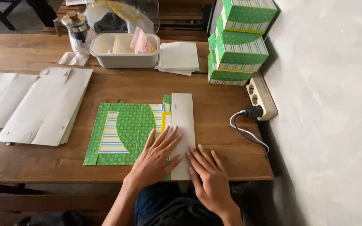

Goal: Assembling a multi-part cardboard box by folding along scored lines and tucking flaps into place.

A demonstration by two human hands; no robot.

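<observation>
Green patterned card, a flat box blank (122, 132), lies printed side up on the wooden worktop (223, 138), right in front of the person. Its right panel is folded over, showing a plain white flap (183, 115) whose long axis runs away from the person, from the near worktop edge toward the back. Both hands lie on the near end of that flap. The left hand (156, 161) is spread wide and flat, palm down, fingers pointing away and slightly right, over the seam where green meets white. The right hand (209, 178) is also flat and open, fingers pointing away and slightly left, pressing the flap's near right corner. Neither hand grips anything; they touch at the fingertips. The left hand lies nearer the fold line, the right nearer the flap's outer edge.

Left of the blank, well apart, lie stacks of blanks (42, 106) white side up. At the back right stands a stack of finished boxes (237, 46), green with striped bands and yellow edging. Beside them lies a pile of white sheets (179, 56), then a white tub (124, 52) holding small packets, and a metal-lidded jar (77, 27). A power strip (261, 96) with a black plug lies at the right edge.
</observation>
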